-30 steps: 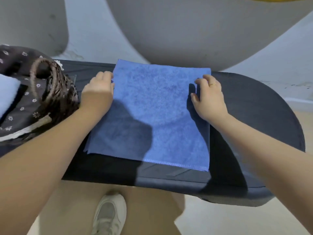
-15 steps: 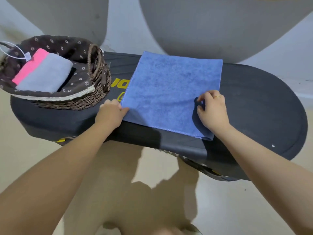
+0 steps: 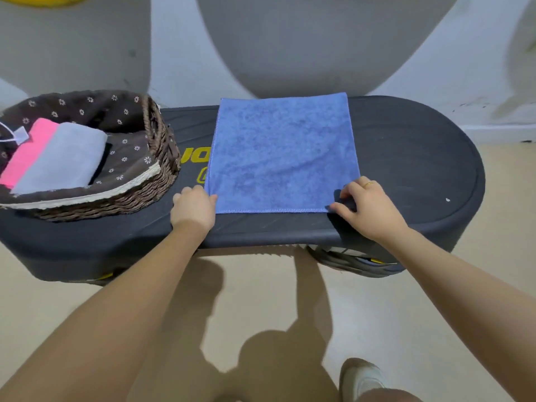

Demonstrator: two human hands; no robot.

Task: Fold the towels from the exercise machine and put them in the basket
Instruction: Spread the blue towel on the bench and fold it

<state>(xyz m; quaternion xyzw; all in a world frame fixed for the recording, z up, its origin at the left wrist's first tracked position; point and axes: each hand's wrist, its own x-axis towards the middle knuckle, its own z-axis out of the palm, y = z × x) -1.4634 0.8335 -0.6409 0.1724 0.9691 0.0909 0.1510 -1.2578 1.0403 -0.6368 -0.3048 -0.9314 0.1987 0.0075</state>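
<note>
Nearest the camera: beige floor (image 3: 261,300) with cast shadows; a light-coloured shoe (image 3: 362,378) at the lower right edge.

Both bare forearms reach forward from the bottom corners to the near edge of the exercise machine (image 3: 420,169), a long black platform with rounded ends and yellow lettering partly covered.

Left hand (image 3: 193,208): at the near left corner of the blue towel (image 3: 284,155), fingers curled under, thumb side touching the corner. Appears to pinch the corner, but the fingertips are hidden, so the grip itself cannot be confirmed.

Right hand (image 3: 368,207): at the near right corner, fingers closed on that corner, which is lifted slightly off the platform with dark shadow beneath. A gold ring (image 3: 368,184) sits on one finger.

Blue towel: lies flat and unfolded on the middle of the machine top, near hem parallel to the platform's near edge, far edge reaching the platform's back edge.

Left end of the platform: brown wicker basket (image 3: 162,158) with dark floral liner, standing just beside the towel without touching it. Inside lie a folded grey towel (image 3: 61,158) and, at its left and partly under it, a folded pink towel (image 3: 27,158). A white tag (image 3: 20,135) rests on the pink one.

Beyond: grey and white wall (image 3: 290,39).
</note>
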